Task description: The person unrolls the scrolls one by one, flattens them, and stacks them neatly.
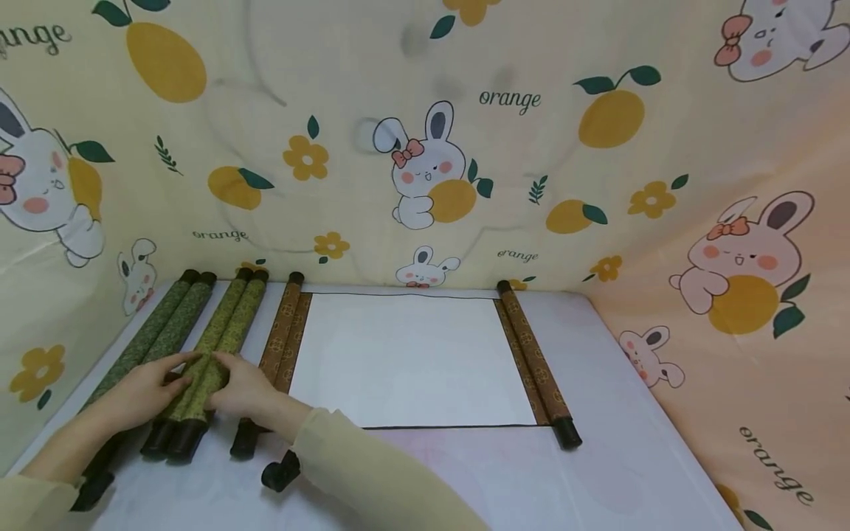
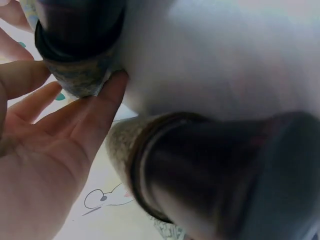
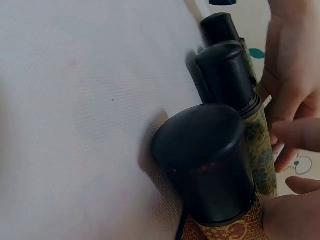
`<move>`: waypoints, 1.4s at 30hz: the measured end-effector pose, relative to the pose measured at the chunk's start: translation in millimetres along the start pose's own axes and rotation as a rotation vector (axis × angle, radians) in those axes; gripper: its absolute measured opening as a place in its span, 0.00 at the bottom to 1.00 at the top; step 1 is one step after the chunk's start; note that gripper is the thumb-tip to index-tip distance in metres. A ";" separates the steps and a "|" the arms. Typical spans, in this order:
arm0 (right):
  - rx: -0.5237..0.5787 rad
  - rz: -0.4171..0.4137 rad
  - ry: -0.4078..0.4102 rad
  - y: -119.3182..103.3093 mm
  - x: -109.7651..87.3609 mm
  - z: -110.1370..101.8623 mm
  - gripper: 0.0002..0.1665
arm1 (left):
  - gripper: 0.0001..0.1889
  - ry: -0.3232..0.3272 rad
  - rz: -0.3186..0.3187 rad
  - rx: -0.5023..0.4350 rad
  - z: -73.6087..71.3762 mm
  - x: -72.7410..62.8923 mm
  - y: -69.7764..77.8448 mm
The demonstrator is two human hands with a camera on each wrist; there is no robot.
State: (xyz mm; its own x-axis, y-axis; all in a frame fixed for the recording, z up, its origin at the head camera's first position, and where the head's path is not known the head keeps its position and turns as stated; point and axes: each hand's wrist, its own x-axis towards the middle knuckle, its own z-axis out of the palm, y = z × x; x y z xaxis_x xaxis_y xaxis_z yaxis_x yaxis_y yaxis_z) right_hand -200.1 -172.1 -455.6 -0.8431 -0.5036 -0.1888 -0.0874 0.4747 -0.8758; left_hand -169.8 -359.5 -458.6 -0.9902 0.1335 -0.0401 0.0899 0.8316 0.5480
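Note:
A yellow-green patterned scroll (image 1: 219, 324), rolled from both ends into two rolls side by side, lies on the table with black end knobs toward me. My left hand (image 1: 142, 391) grips its left side, fingertips on top of the roll. From the right, my right hand (image 1: 249, 394) holds the same scroll, fingertips meeting the left ones near its middle. The left wrist view shows fingers along the patterned roll (image 2: 77, 77) below its dark knob. In the right wrist view, the scroll's patterned side (image 3: 260, 150) is by the fingers.
A dark green double-rolled scroll (image 1: 173, 324) lies at the left, partly under my left forearm. Right of my hands, a brown scroll (image 1: 534, 361) is spread, showing a white sheet (image 1: 412, 361). A small black object (image 1: 281, 472) sits near my right sleeve. Printed cloth walls surround the table.

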 end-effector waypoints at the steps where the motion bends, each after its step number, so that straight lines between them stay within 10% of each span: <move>1: 0.020 0.006 0.001 0.5 -0.3 -0.9 0.47 | 0.27 0.000 0.003 -0.004 0.7 0.3 0.7; 14: 0.172 -0.003 0.080 8.1 -11.6 -2.6 0.37 | 0.28 0.065 -0.047 -0.128 11.8 -4.4 14.1; 30: 0.190 -0.293 0.009 8.1 -39.9 -48.3 0.42 | 0.39 0.256 -0.051 -0.260 11.8 -20.4 51.8; 42: 0.249 -0.536 -0.057 27.1 -84.4 -110.1 0.45 | 0.45 0.340 0.164 -0.633 24.3 -18.0 113.3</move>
State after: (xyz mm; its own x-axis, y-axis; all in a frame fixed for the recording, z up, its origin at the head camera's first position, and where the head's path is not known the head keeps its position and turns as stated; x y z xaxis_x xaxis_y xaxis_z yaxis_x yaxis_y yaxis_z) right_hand -189.7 -37.3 -414.6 -0.6854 -0.6676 0.2907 -0.3599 -0.0364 -0.9323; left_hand -139.2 -254.6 -416.1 -0.9570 -0.0305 0.2884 0.2626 0.3308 0.9064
